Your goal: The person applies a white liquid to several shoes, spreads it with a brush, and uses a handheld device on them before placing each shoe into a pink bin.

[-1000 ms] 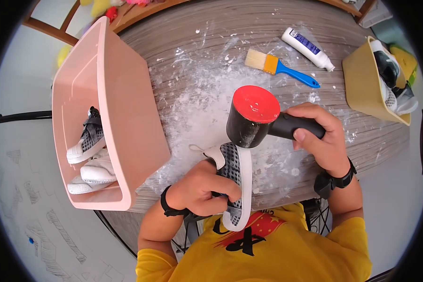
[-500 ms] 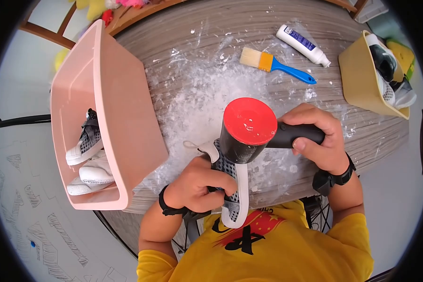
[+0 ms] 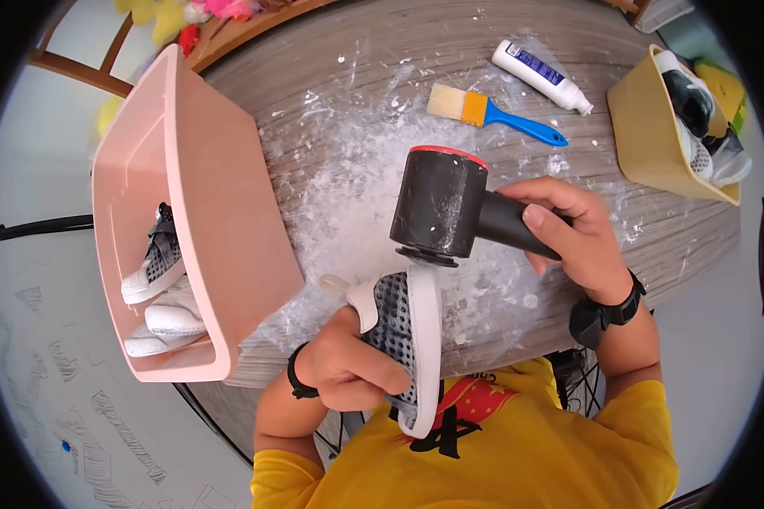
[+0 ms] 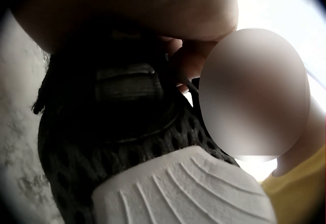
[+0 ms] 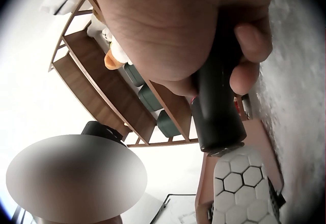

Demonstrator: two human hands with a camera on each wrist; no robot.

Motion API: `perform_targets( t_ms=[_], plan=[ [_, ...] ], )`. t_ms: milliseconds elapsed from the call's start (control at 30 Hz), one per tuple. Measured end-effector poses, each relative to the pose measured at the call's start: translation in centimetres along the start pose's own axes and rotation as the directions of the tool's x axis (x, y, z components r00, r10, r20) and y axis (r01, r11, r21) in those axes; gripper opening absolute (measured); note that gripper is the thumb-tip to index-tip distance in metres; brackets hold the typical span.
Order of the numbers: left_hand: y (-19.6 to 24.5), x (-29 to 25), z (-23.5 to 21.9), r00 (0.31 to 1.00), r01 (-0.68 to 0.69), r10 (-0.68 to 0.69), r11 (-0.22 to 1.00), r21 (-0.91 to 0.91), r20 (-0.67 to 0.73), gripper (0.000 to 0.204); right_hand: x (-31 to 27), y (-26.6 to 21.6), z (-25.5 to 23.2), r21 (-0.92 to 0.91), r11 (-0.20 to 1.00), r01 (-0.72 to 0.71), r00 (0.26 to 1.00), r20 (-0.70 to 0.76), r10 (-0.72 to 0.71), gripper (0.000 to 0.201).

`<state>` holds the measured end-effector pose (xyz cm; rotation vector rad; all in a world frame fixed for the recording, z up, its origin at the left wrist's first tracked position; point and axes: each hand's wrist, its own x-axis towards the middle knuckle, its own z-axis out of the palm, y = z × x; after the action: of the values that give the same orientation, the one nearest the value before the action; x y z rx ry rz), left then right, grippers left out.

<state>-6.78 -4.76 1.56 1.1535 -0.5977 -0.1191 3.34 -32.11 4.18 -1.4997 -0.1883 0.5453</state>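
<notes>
In the head view my left hand (image 3: pixel 348 365) grips a black-and-white mesh shoe (image 3: pixel 393 327), its white sole edge facing right. My right hand (image 3: pixel 573 233) holds the handle of a black cylindrical tool (image 3: pixel 441 202) with a red rim on top. The tool's lower disc is at the upper end of the sole; whether they touch is hard to tell. The right wrist view shows the tool (image 5: pixel 219 127) close to the hexagon-patterned sole (image 5: pixel 242 183). Mesh and a ribbed white part of the shoe (image 4: pixel 188 193) fill the left wrist view.
A pink bin (image 3: pixel 238 220) holding several shoes stands at the left. A brush with a blue handle (image 3: pixel 522 125) and a white bottle (image 3: pixel 542 76) lie at the back. At the right is a yellow bin (image 3: pixel 645 136) with shoes. White residue marks the table (image 3: pixel 348 187).
The tool has tilted so its red top is mostly turned from view and its dark side shows. It has risen from over the shoe, which my left hand has shifted slightly left and down.
</notes>
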Motion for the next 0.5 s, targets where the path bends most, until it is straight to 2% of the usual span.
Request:
perform_targets(
  t_ms=[33,167,200,267,300,367,400,433,500],
  plan=[
    [0.1,0.1,0.1,0.999,-0.01,0.008,0.999,-0.045,-0.034,0.024,0.2,-0.3,0.0,0.005,0.999,-0.032,0.999,0.013,0.032,0.026],
    [0.6,-0.8,0.3,0.96,0.121,-0.195,0.937,-0.329,-0.2,0.029,0.2,-0.7,0.1,0.002,0.988,-0.153,0.987,0.056,0.153,0.028],
    [1.3,-0.8,0.7,0.918,0.19,-0.304,0.9,-0.392,-0.254,0.028,0.2,-0.7,0.2,-0.004,0.986,-0.169,0.984,0.064,0.169,0.029],
    [2.7,-0.6,1.3,0.788,0.273,-0.508,0.795,-0.541,-0.349,0.028,0.4,-0.8,0.3,0.012,0.986,-0.165,0.982,0.095,0.163,0.03],
    [3.2,-0.1,1.3,0.745,0.321,-0.559,0.779,-0.539,-0.363,0.028,0.4,-0.8,0.3,0.023,0.986,-0.164,0.981,0.107,0.16,0.031],
    [2.9,0.7,1.0,0.818,0.255,-0.462,0.825,-0.504,-0.342,0.026,0.4,-0.9,0.3,0.011,0.978,-0.208,0.97,0.131,0.205,0.031],
    [2.1,1.3,0.7,0.907,0.129,-0.297,0.871,-0.475,-0.299,0.025,0.3,-1.0,0.3,0.003,0.973,-0.229,0.963,0.144,0.227,0.032],
    [1.3,1.7,0.4,0.961,-0.008,-0.118,0.892,-0.452,-0.25,0.028,0.3,-0.8,0.3,0.006,0.97,-0.242,0.957,0.167,0.237,0.032],
    [0.8,1.9,-0.1,0.974,-0.161,0.072,0.891,-0.426,-0.217,0.029,0.5,-0.3,0.3,0.012,0.966,-0.258,0.944,0.216,0.249,0.034]
  ],
)
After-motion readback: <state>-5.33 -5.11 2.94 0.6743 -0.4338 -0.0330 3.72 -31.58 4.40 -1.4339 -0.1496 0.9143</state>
